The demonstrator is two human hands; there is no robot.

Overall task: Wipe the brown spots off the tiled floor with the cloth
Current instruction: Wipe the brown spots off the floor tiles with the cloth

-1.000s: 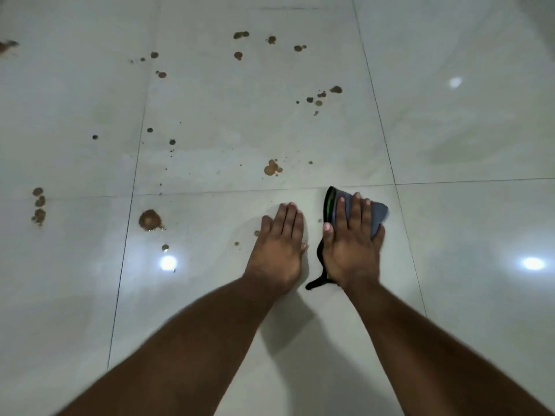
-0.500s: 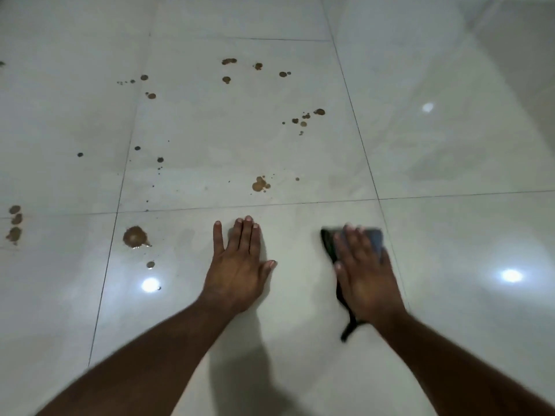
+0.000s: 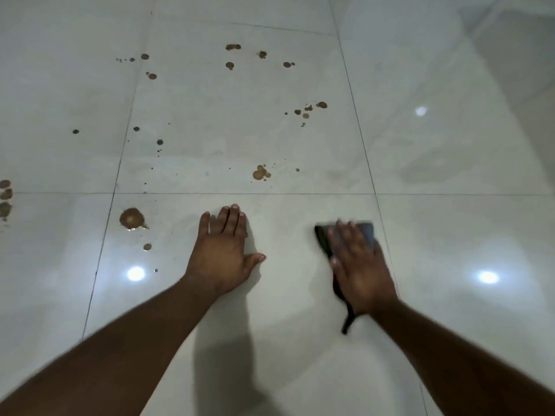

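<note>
My right hand [image 3: 362, 271] presses flat on a dark blue-black cloth [image 3: 365, 232] on the glossy white tiled floor [image 3: 300, 340]; a dark strap of the cloth trails back under the wrist. The hand and cloth are blurred. My left hand [image 3: 223, 250] lies flat on the same tile with fingers spread, holding nothing. A large brown spot [image 3: 131, 218] sits to the left of my left hand, with a smaller one [image 3: 147, 246] below it. Another blotch [image 3: 260, 173] lies on the tile beyond, and several more spots [image 3: 309, 109] are scattered farther away.
Several brown spots [image 3: 5, 196] mark the far left edge. Grout lines [image 3: 240, 193] divide the floor into large tiles. Ceiling lights reflect as bright dots [image 3: 135, 273] on the floor. A faint smeared patch [image 3: 426, 172] shows on the right far tile.
My hands have spread apart: the left slid left, the right with the cloth slid right. The small specks that lay near my left hand no longer show.
</note>
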